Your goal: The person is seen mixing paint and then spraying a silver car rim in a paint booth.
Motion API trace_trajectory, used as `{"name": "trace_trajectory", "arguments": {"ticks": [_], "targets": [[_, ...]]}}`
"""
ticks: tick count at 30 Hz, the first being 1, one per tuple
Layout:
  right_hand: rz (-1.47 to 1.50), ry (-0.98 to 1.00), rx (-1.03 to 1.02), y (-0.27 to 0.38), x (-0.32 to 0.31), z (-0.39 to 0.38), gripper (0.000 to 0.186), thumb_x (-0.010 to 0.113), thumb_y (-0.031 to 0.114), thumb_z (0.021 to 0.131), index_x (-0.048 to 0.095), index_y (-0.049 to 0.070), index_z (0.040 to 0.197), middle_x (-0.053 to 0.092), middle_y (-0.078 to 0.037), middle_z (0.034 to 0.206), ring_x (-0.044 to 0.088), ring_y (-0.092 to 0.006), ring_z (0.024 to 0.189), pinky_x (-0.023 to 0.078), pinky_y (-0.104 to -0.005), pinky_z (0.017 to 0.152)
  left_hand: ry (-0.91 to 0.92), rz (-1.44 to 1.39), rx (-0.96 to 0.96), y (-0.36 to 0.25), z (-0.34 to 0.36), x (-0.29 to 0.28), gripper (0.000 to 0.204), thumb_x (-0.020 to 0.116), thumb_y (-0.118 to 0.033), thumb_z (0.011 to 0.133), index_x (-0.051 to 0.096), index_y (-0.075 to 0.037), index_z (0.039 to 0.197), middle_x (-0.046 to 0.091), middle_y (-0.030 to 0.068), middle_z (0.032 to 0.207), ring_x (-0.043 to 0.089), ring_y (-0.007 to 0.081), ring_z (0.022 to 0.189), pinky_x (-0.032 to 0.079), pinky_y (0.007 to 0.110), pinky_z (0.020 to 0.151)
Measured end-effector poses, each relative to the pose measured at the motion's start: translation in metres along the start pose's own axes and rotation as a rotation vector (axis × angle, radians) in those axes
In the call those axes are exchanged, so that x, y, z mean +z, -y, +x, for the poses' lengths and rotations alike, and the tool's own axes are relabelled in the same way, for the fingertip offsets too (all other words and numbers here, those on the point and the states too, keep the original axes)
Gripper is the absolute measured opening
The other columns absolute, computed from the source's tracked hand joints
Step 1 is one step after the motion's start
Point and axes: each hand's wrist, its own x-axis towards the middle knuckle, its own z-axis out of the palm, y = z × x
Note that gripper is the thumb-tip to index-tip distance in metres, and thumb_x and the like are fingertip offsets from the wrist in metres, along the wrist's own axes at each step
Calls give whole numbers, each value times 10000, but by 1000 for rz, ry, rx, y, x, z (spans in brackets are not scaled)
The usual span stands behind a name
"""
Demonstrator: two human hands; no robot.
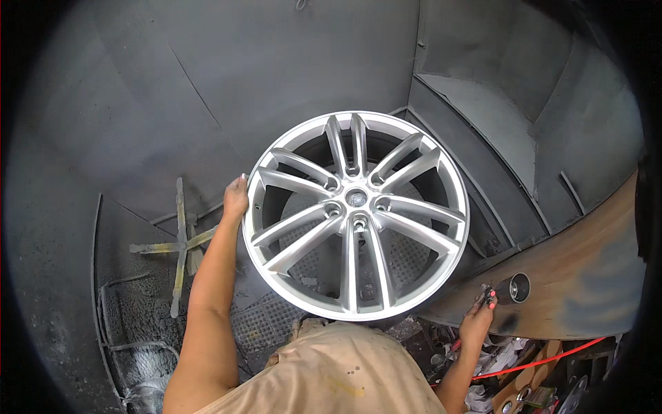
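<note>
1. As I look in from afar, dull grey walls (296, 62) rise to the left of the silver wheel (358, 213) and beyond it; a patterned floor (258, 326) shows below it, and a curved brown panel (586, 269) stands to its right.
2. I count one grey-and-yellow cross stand (182, 245) with four arms, left of the wheel; six spoke pairs and six bolt holes on the wheel itself; one red hose (552, 359) to its lower right.
3. My left hand (236, 196) is at the wheel's left edge, fingers together against the rim; I cannot tell whether they clamp it.
4. My right hand (476, 320) has its fingers clamped on a dark cup-ended tool (507, 292), off the wheel's lower right; the wheel lies up and left of them, apart.
</note>
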Motion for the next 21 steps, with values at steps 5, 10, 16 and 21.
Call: {"name": "trace_trajectory", "arguments": {"ticks": [5, 10, 16, 21], "targets": [[276, 98, 125, 32, -20, 39, 379, 456, -50, 963, 419, -10, 1338, 647, -173, 1116, 599, -182, 653, 482, -318, 584, 47, 36, 10, -34, 1, 9, 454, 505, -376, 1015, 665, 16, 1179, 711, 206, 1074, 680, 303, 1009, 487, 380, 922], [478, 153, 59, 117, -47, 68, 333, 476, -10, 978, 468, 4, 1310, 642, -85, 1061, 515, -83, 624, 445, -254, 554, 10, -22, 103, -49, -3, 7, 333, 577, -238, 986, 653, 15, 1190, 701, 195, 1100, 685, 293, 997, 509, 367, 899], [444, 239, -79, 215, -49, 109, 308, 494, -15, 979, 469, -14, 1286, 641, -79, 1028, 505, -74, 617, 442, -235, 547, 40, -12, 233, -54, -5, 8, 286, 588, -173, 969, 638, 13, 1181, 661, 183, 1100, 651, 331, 1047, 494, 389, 931], [318, 342, -239, 264, -42, 156, 306, 502, 24, 997, 461, -12, 1298, 651, -75, 1080, 494, -62, 611, 417, -213, 540, 93, -69, 263, -63, -8, 14, 301, 597, -150, 956, 627, 8, 1210, 620, 188, 1163, 616, 337, 1108, 471, 389, 969]]}}
